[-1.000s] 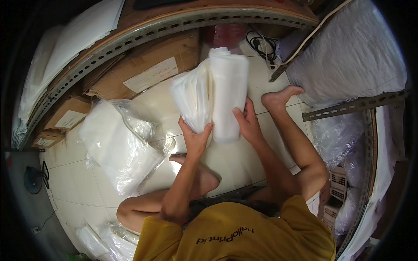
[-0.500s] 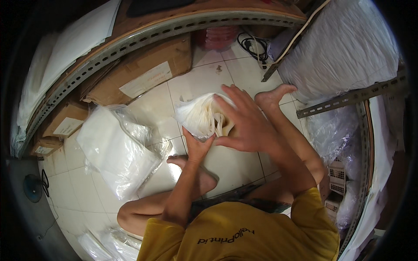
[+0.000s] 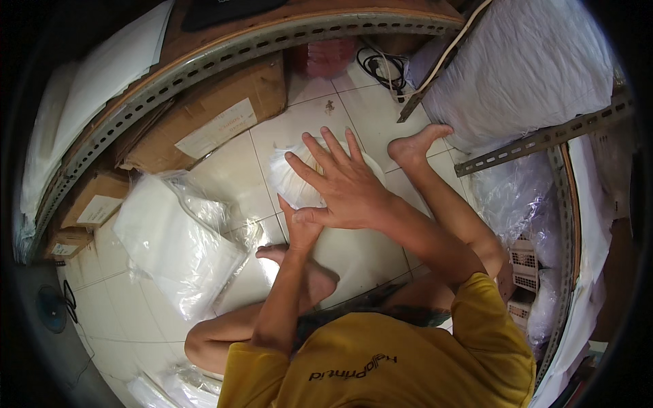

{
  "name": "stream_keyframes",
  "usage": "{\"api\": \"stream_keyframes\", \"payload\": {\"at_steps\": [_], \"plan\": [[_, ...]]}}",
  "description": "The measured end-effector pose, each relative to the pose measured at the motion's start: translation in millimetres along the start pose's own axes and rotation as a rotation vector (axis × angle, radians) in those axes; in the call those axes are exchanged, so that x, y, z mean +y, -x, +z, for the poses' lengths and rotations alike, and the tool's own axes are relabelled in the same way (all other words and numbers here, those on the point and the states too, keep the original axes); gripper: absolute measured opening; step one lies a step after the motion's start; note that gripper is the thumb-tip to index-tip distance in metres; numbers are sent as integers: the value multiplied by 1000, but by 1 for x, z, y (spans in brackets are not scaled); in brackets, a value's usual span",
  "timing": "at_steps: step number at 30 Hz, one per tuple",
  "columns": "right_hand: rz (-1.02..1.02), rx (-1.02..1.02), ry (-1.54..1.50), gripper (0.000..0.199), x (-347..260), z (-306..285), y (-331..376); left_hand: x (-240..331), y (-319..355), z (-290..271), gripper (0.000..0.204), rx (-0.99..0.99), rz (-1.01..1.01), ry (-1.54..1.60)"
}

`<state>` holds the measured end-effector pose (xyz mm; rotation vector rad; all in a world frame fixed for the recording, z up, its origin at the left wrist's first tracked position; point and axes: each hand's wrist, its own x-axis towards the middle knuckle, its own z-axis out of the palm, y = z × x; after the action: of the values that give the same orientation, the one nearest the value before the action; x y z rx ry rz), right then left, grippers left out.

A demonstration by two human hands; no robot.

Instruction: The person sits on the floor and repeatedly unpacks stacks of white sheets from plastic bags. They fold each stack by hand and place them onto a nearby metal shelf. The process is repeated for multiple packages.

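Note:
A bundle of thin white sheets [image 3: 289, 175], fanned and bunched like folded cloth or soft paper, is held just above the floor between my legs. My left hand [image 3: 300, 230] grips its near edge, with the fingers partly hidden under the bundle and behind the other hand. Over the top of the bundle my right hand [image 3: 343, 187] is spread wide, fingers apart and palm down. It hides most of the bundle's middle, and whether the palm presses on it I cannot tell.
A clear plastic package of white sheets [image 3: 177, 231] lies on the tiled floor to the left. Cardboard boxes [image 3: 204, 115] stand under the metal shelf edge [image 3: 224, 51]. At the right are a large plastic-wrapped bundle [image 3: 524, 75] and a slotted metal bar [image 3: 537, 139]. A coiled black cable [image 3: 381, 68] lies at the back.
My right hand has swung left from the bundle's right side and now lies spread across its top, covering the inner folds. The left hand keeps its grip. The view has shifted slightly.

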<state>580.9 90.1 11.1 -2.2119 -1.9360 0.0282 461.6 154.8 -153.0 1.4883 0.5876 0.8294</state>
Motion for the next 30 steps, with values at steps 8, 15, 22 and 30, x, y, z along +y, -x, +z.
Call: {"api": "stream_keyframes", "payload": {"at_steps": [8,15,22,30], "plan": [[78,15,-1,95,11,-11,5,-27,5,-9,106,-42,-8,-198],[153,-19,6,94,19,-5,3,-24,1,-3,103,-63,-68,-142],[309,1053,-664,90,17,55,119,-27,-2,-7,81,-6,-69,-126],[791,849,-842,50,-19,214,100,-32,12,7,59,-91,-150,-46]]}}
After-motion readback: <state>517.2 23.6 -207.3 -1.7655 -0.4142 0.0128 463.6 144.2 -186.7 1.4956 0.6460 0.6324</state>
